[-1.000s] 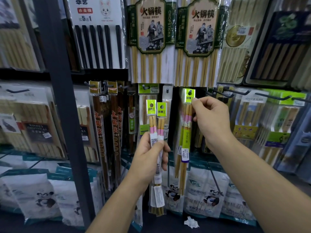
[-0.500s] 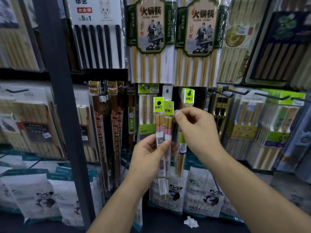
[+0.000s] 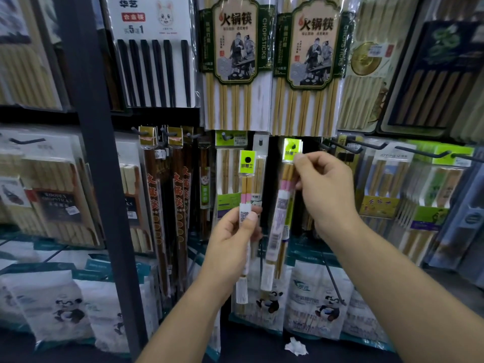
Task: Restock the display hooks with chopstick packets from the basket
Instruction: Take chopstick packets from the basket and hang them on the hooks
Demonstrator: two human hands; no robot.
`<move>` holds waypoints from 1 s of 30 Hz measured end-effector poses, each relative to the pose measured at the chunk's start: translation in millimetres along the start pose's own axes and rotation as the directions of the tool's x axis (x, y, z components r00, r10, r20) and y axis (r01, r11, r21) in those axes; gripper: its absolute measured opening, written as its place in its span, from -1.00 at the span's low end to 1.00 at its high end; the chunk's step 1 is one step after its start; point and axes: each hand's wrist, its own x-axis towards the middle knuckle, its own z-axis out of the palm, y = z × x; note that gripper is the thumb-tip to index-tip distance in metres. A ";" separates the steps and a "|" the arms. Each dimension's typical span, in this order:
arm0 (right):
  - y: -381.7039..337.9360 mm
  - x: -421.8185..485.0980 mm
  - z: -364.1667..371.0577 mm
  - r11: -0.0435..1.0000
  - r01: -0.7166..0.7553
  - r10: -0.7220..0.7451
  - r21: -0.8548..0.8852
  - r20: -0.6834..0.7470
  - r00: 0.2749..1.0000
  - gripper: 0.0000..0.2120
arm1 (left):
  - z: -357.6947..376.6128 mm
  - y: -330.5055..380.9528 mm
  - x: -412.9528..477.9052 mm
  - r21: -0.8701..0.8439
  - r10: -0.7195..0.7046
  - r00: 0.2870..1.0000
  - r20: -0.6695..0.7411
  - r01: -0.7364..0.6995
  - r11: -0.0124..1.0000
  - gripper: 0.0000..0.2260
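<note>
My left hand (image 3: 233,239) grips one slim chopstick packet (image 3: 246,195) with a lime-green header and pink band, upright in front of the middle of the display. My right hand (image 3: 324,195) pinches the top of a second such packet (image 3: 280,221), its green header (image 3: 291,150) raised up to where another green-header packet hangs. The hook itself is hidden behind the headers. The basket is not in view.
Black hooks (image 3: 366,149) jut out at the right with wider chopstick packs. Dark red-brown chopstick packs (image 3: 180,205) hang at the left beside a dark upright post (image 3: 91,153). Large hotpot chopstick packs (image 3: 233,61) hang above. Panda-printed bags (image 3: 322,299) stand below.
My right hand took one packet from the pair in my left hand and carried it up and right to the hanging green header. My left hand now holds a single packet.
</note>
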 end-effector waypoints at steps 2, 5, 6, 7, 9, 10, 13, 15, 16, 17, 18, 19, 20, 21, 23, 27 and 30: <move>-0.8 9.3 -2.4 1.000 -0.028 0.028 0.005 -0.018 0.999 -0.74 | -2.4 -0.8 0.6 0.050 -0.013 1.000 -0.016 0.014 0.999 -0.82; 3.1 15.8 -2.1 0.999 -0.042 0.042 -0.021 -0.027 0.999 -0.72 | -2.1 1.1 -0.2 0.067 -0.009 1.000 -0.009 0.009 0.998 -0.82; 4.5 16.7 -1.6 0.999 -0.042 0.041 -0.028 -0.032 0.999 -0.72 | -1.4 2.0 -0.5 0.066 -0.008 1.000 -0.004 0.008 0.998 -0.82; 6.0 17.3 -1.2 0.998 -0.042 0.041 -0.036 -0.037 0.999 -0.72 | -0.9 2.3 -0.8 0.064 -0.009 1.000 0.003 0.008 0.998 -0.82; 8.8 17.6 -1.0 0.998 -0.043 0.041 -0.045 -0.040 0.998 -0.73 | -0.5 2.1 -1.3 0.050 -0.017 1.000 0.010 0.017 0.999 -0.80; 10.2 17.4 -1.3 0.998 -0.043 0.041 -0.050 -0.042 0.998 -0.73 | -0.9 1.8 -1.4 0.040 -0.027 1.000 0.010 0.027 0.999 -0.78; 13.4 14.5 -3.2 0.997 -0.036 0.032 -0.072 -0.053 0.998 -0.76 | -2.1 2.7 -1.3 0.019 -0.059 0.998 0.007 0.058 0.998 -0.68; 14.1 9.3 -6.4 0.997 -0.030 0.026 -0.072 -0.061 0.998 -0.82 | -0.6 4.7 -0.3 0.031 -0.068 0.998 0.018 0.067 0.997 -0.66; 13.8 5.5 -9.2 0.997 -0.025 0.021 -0.071 -0.059 0.998 -0.84 | 1.3 6.1 0.1 0.035 -0.066 0.998 0.026 0.065 0.997 -0.67; 13.1 1.0 -12.3 0.997 -0.014 0.011 -0.074 -0.039 0.999 -0.85 | 3.5 7.8 0.4 0.042 -0.053 0.998 0.037 0.052 0.998 -0.70; 11.7 -4.0 -15.1 0.997 -0.001 0.001 -0.078 0.003 1.000 -0.85 | 5.8 9.6 0.7 0.053 -0.031 0.998 0.051 0.028 0.998 -0.74; 10.0 -9.3 -17.3 0.997 0.013 -0.008 -0.073 0.062 0.998 -0.85 | 8.2 11.0 0.6 0.067 -0.004 0.997 0.071 -0.001 0.998 -0.77; 8.5 -14.1 -18.6 0.998 0.024 -0.017 -0.060 0.123 0.992 -0.86 | 10.4 11.9 0.2 0.083 0.023 0.995 0.093 -0.030 0.996 -0.78; 7.3 -17.9 -19.1 0.998 0.037 -0.027 -0.050 0.174 0.984 -0.86 | 12.9 12.4 0.0 0.097 0.043 0.993 0.114 -0.054 0.994 -0.77; 4.9 -21.4 -18.9 0.996 0.061 -0.047 -0.058 0.225 0.973 -0.87 | 18.7 13.7 -1.2 0.116 0.064 0.987 0.146 -0.081 0.990 -0.74; -0.4 -16.2 -18.3 0.998 0.057 -0.049 -0.032 0.204 0.978 -0.84 | 28.8 21.5 -0.2 0.143 0.088 0.984 0.154 -0.111 0.983 -0.73; -5.6 -7.6 -17.2 0.999 0.041 -0.039 -0.008 0.162 0.986 -0.79 | 34.1 30.9 7.3 0.194 0.112 0.982 0.152 -0.140 0.971 -0.73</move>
